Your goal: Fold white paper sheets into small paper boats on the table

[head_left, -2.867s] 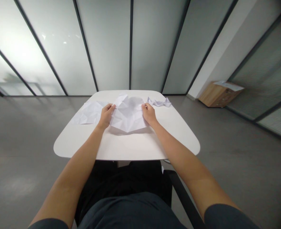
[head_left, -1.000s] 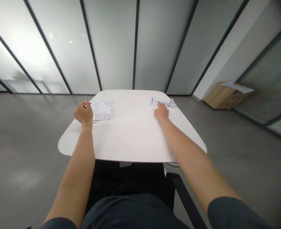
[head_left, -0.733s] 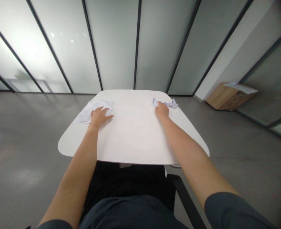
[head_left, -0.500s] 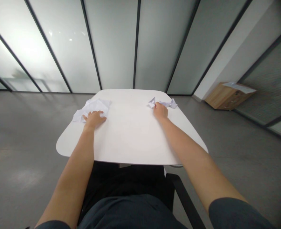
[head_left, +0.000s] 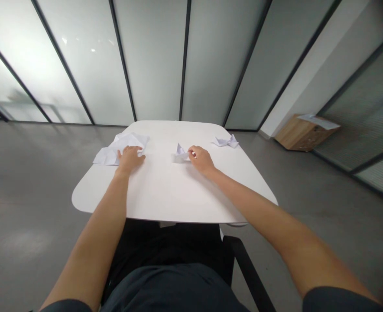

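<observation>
My right hand (head_left: 202, 160) pinches a small folded white paper boat (head_left: 180, 151) by its right end, over the middle of the table. The boat's pointed middle stands up to the left of my fingers. On the left, my left hand (head_left: 131, 158) rests with fingers spread at the near edge of some creased white paper sheets (head_left: 126, 142), touching them. A second folded paper piece (head_left: 227, 141), also with raised points, lies at the table's right side, apart from both hands.
The white table (head_left: 172, 195) has rounded corners. Behind it runs a frosted glass wall (head_left: 155, 65) with dark frames. A wooden-looking box (head_left: 303, 133) stands on the floor at the right. A black chair armrest (head_left: 246, 268) is beside my lap.
My right hand has moved left from the table's right side to its middle, bringing one folded paper boat along. The other folded piece stays at the right. My left hand has barely moved.
</observation>
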A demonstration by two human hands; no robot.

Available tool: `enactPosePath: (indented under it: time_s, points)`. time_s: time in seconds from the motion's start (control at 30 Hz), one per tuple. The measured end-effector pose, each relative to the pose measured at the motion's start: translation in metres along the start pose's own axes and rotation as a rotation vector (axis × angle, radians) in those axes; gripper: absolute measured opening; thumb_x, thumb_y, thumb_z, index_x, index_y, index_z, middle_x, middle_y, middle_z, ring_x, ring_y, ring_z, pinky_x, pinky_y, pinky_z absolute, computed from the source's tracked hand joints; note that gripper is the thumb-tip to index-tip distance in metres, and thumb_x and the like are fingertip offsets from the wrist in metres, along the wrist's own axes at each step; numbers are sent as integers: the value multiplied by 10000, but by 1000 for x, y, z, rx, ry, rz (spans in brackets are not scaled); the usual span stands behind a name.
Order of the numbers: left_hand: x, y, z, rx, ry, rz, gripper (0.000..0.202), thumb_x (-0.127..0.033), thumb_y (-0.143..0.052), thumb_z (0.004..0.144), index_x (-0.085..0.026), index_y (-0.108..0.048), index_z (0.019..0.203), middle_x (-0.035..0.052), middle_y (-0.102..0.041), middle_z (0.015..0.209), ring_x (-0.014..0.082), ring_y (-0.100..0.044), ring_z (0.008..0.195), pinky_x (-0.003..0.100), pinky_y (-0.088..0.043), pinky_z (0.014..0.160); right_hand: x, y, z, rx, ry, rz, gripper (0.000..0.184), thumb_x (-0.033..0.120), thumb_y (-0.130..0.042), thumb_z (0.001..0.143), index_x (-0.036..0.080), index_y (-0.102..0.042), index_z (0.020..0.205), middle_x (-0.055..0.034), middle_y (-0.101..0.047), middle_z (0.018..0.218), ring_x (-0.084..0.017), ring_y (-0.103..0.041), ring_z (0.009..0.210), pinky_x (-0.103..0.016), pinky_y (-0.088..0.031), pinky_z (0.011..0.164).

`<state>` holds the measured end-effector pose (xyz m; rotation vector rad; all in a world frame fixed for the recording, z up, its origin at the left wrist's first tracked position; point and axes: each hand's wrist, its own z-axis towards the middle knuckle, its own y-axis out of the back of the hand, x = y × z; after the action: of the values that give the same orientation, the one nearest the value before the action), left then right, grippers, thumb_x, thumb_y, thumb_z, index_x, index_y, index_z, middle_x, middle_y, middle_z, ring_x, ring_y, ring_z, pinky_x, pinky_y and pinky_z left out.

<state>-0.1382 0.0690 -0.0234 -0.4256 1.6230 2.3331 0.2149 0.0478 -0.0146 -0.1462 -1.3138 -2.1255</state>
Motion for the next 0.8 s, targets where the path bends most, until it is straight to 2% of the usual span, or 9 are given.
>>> enactPosePath:
  time_s: [0.07,0.13,0.2,0.27,0.33,0.43,0.63,0.8]
  points:
    - [-16,-6,-1,-12,-127,-115,392,-260,-671,889,-223,-741,1273,140,-719,1371,345,-608,1344,525,-392,1219,4,-3,-3,33,60,68,186,207,-549,1006,220,-726,1063,-49,-736,1073,-179,-671,867,-295,-493,895]
    - [-36,-13,-4,56,-234,-226,351,-270,-661,898,-216,-771,1227,121,-768,1270,312,-669,1258,452,-439,1192,5,-8,-6,77,112,125,177,198,-568,997,213,-739,1041,-55,-733,1074,-180,-677,885,-294,-503,888]
    - [-54,-20,-9,141,-321,-279,315,-328,-696,888,-229,-801,1168,111,-800,1163,317,-694,1208,441,-465,1166,4,-12,-7,113,136,164,171,198,-585,993,212,-753,1022,-64,-738,1084,-192,-683,945,-296,-512,893]
    - [-68,-25,-14,176,-367,-301,278,-352,-706,881,-244,-821,1111,101,-818,1048,323,-722,1127,444,-488,1127,3,-14,-7,139,129,190,172,192,-596,989,217,-764,1017,-64,-754,1089,-200,-688,994,-303,-516,914]
    - [-76,-28,-18,199,-418,-338,262,-363,-707,881,-256,-832,1085,93,-822,1011,319,-738,1060,424,-525,1052,1,-14,-6,161,110,211,174,180,-609,977,223,-772,1021,-54,-776,1080,-201,-700,1001,-316,-521,940]
    - [-80,-31,-21,195,-439,-390,256,-396,-707,888,-273,-844,1066,77,-825,993,305,-745,1008,392,-549,971,1,-14,-3,191,78,263,185,162,-629,951,228,-777,1040,-40,-802,1086,-200,-731,974,-337,-541,956]
    - [-80,-41,-18,177,-501,-326,231,-442,-706,921,-283,-870,954,102,-825,1013,325,-736,1024,429,-520,997,9,-25,0,183,-72,335,399,133,-707,886,264,-721,1262,-18,-827,1059,-184,-774,910,-340,-582,938]
    - [-82,-45,-20,162,-525,-261,228,-421,-681,956,-272,-850,925,114,-811,1022,305,-707,1026,406,-505,981,14,-36,-5,166,-107,295,364,144,-757,872,275,-735,1211,-17,-834,1024,-198,-771,918,-345,-580,943]
